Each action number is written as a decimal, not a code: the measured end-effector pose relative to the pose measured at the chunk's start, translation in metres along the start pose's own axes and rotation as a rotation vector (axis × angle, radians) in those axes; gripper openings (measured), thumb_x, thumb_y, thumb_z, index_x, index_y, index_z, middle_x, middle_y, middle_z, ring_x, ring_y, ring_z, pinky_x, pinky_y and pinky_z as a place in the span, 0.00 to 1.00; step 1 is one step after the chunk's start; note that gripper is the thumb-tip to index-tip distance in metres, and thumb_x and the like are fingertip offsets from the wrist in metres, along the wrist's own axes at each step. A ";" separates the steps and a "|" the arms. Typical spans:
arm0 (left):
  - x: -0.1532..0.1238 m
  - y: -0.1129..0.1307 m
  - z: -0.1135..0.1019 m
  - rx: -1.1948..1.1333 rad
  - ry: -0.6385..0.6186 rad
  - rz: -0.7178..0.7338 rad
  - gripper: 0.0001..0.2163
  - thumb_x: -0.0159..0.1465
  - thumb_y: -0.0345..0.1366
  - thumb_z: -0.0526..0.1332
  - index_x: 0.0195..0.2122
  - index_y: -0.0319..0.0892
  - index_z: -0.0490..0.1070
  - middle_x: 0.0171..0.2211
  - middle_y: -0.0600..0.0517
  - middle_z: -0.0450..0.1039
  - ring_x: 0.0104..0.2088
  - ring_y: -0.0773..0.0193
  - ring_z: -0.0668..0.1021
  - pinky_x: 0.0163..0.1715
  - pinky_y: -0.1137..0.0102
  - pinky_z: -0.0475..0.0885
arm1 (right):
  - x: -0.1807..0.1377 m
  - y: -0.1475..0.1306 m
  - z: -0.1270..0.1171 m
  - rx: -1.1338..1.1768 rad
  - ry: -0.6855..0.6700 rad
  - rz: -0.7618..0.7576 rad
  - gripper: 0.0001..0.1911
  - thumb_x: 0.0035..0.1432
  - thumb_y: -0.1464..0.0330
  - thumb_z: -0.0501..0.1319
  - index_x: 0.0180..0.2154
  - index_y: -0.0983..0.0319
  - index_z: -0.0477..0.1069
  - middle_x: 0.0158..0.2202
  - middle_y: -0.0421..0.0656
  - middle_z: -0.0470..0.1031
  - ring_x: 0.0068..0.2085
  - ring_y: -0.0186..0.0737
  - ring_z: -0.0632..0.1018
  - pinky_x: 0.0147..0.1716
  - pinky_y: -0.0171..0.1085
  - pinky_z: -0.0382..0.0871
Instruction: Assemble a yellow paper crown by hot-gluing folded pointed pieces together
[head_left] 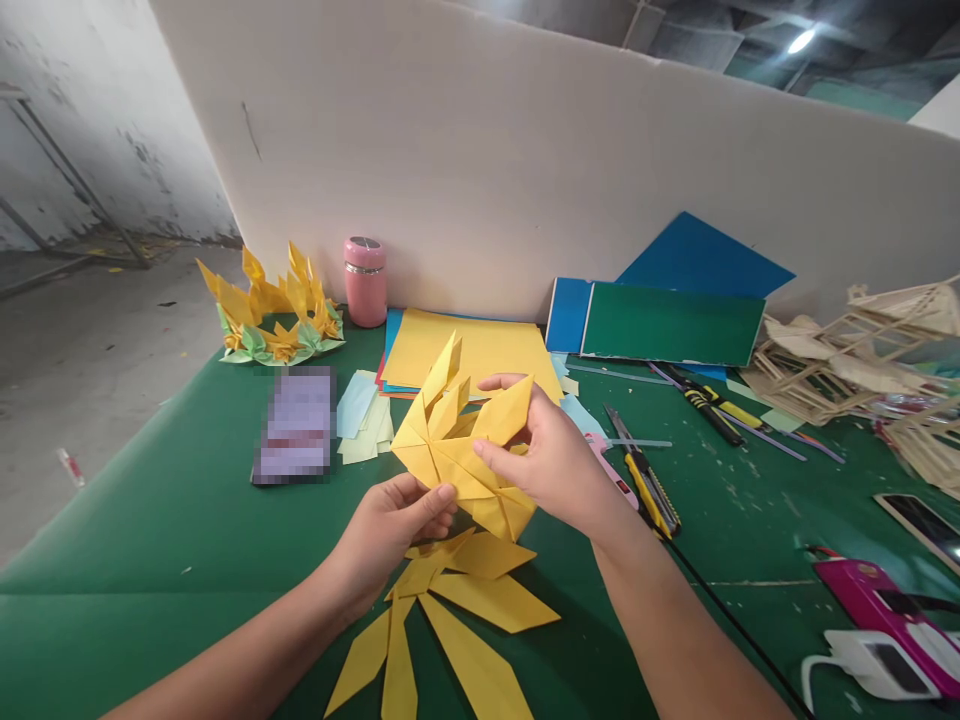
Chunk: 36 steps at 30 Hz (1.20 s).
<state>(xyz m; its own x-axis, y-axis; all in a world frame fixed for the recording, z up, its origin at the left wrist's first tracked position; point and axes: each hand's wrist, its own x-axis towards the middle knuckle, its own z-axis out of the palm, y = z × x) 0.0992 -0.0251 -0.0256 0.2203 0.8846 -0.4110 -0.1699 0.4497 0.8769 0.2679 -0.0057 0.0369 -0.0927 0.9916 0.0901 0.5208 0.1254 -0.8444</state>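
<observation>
Above the green table I hold a folded yellow paper piece (pixel 457 470) with several pointed petals standing up from it. My left hand (pixel 405 515) grips its lower left edge between thumb and fingers. On the right, my right hand (pixel 551 455) pinches one petal and the band beside it, thumb in front and fingers behind. Just below lie several flat yellow folded paper strips (pixel 476 600), fanned out and overlapping near their inner ends. Behind the held piece rests a stack of coloured paper sheets (pixel 472 345), yellow on top.
At the back left sit a yellow-and-green paper crown (pixel 281 320) and a pink flask (pixel 365 282). A blurred purple packet (pixel 296 425) and small paper slips (pixel 365 425) lie nearer. Rightward are a yellow utility knife (pixel 651 480), a pink glue gun (pixel 611 470), a phone (pixel 919 525) and wooden models (pixel 862 350).
</observation>
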 end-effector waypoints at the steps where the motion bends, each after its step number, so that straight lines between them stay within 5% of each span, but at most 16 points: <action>1: 0.000 0.000 0.000 -0.008 0.000 -0.006 0.16 0.45 0.47 0.72 0.21 0.40 0.71 0.20 0.55 0.71 0.22 0.70 0.70 0.27 0.74 0.66 | 0.000 0.000 0.000 0.006 0.005 -0.009 0.23 0.50 0.71 0.61 0.50 0.56 0.62 0.34 0.38 0.73 0.31 0.37 0.76 0.29 0.36 0.70; 15: -0.001 -0.001 0.005 0.005 0.044 0.104 0.16 0.44 0.48 0.72 0.19 0.41 0.73 0.18 0.56 0.67 0.22 0.69 0.66 0.25 0.72 0.61 | 0.000 0.002 -0.003 0.010 -0.103 -0.012 0.31 0.47 0.69 0.66 0.54 0.57 0.63 0.47 0.46 0.76 0.43 0.44 0.78 0.39 0.42 0.75; 20: -0.001 0.001 0.005 -0.007 0.048 0.115 0.16 0.44 0.48 0.72 0.18 0.41 0.72 0.18 0.57 0.67 0.23 0.69 0.66 0.27 0.72 0.61 | -0.004 -0.001 0.000 -0.001 -0.036 -0.092 0.29 0.48 0.70 0.64 0.53 0.55 0.62 0.48 0.44 0.75 0.45 0.43 0.78 0.40 0.40 0.73; 29: 0.000 0.003 0.004 -0.156 -0.068 0.054 0.14 0.47 0.45 0.71 0.26 0.41 0.75 0.22 0.56 0.68 0.24 0.71 0.67 0.29 0.74 0.65 | -0.010 -0.013 0.004 -0.207 0.048 -0.207 0.26 0.49 0.71 0.61 0.51 0.55 0.63 0.37 0.42 0.77 0.44 0.47 0.77 0.39 0.42 0.70; 36: 0.002 0.001 0.003 -0.340 -0.110 0.000 0.14 0.46 0.41 0.74 0.32 0.41 0.77 0.28 0.56 0.71 0.27 0.73 0.69 0.31 0.77 0.67 | -0.011 -0.012 0.010 -0.222 0.092 -0.249 0.29 0.50 0.71 0.62 0.55 0.55 0.62 0.44 0.44 0.76 0.46 0.48 0.75 0.42 0.45 0.70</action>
<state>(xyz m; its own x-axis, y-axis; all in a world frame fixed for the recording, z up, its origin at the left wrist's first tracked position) 0.1020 -0.0232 -0.0247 0.3190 0.8746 -0.3652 -0.4763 0.4810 0.7360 0.2540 -0.0187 0.0404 -0.1680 0.9273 0.3346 0.6647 0.3572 -0.6562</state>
